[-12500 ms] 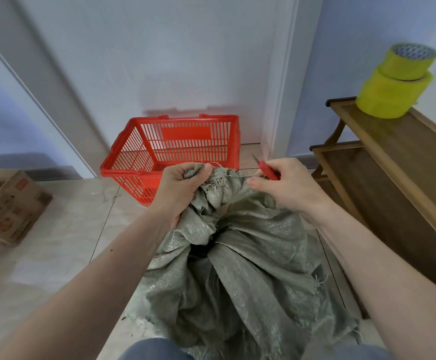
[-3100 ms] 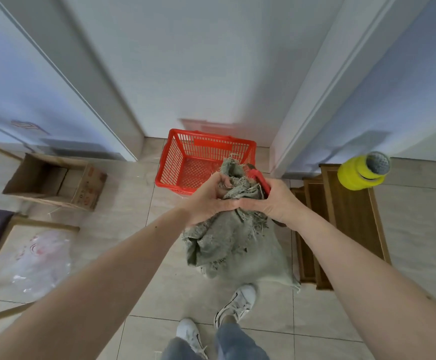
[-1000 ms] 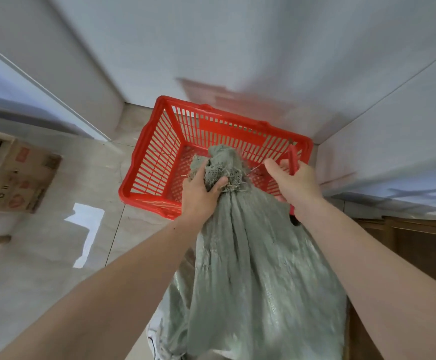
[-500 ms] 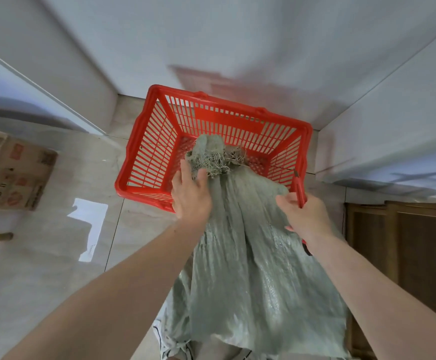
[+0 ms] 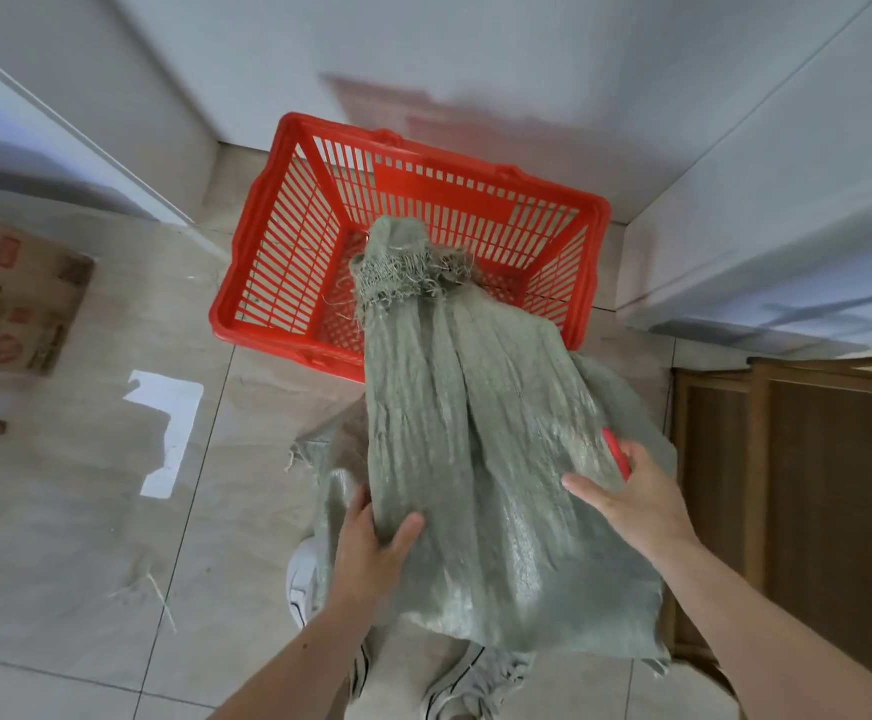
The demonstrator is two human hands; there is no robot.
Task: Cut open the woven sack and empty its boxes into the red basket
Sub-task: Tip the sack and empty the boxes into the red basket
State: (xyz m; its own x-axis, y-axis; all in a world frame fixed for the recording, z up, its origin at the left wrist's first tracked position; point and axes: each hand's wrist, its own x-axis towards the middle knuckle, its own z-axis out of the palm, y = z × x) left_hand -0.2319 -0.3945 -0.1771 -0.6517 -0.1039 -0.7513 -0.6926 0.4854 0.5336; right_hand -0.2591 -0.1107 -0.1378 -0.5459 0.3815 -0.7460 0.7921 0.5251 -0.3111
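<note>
Tiled floor (image 5: 85, 511), perhaps wet, white walls (image 5: 423, 54)

Both forearms are bare, with no sleeves, watch or bracelet showing on either wrist. The bare left hand (image 5: 368, 550) and bare right hand (image 5: 631, 498) carry no gloves and no rings that can be made out. On the feet are white low-top lace-up sneakers (image 5: 302, 582) with thin dark stripes along the sides, one near the left forearm and the other, partly hidden, lower in the frame
</note>
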